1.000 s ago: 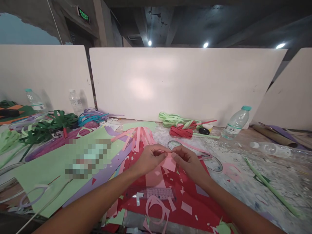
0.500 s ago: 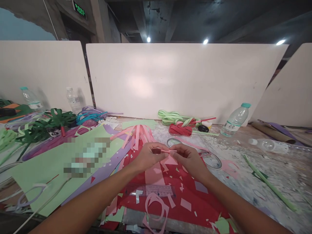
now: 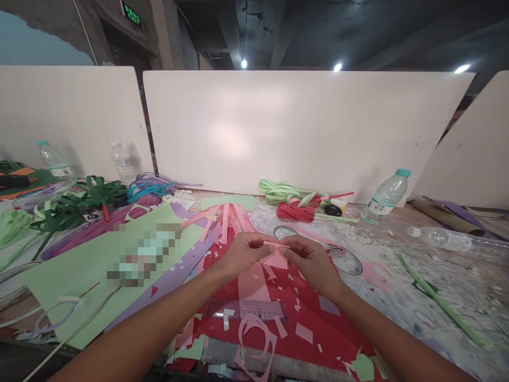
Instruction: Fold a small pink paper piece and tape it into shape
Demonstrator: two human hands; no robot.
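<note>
Both hands meet over the middle of the tabletop (image 3: 437, 265), the left hand (image 3: 242, 254) and right hand (image 3: 308, 260) pinching a small pink strip (image 3: 276, 246) between their fingertips, held just above a red sheet (image 3: 318, 318). A clear ruler (image 3: 254, 309) and a pink paper loop (image 3: 254, 331) lie on that sheet nearer the person. Farther out, a green sheet (image 3: 79, 270) lies to the left, tape rolls (image 3: 345, 261) just right of the hands, and a bottle (image 3: 385, 196) stands by the white divider (image 3: 302, 132).

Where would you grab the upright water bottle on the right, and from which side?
Take the upright water bottle around its clear body below the teal cap, coming from the near side. It stands a little tilted with a white partition board close behind it, and the table in front holds only scraps.
</note>
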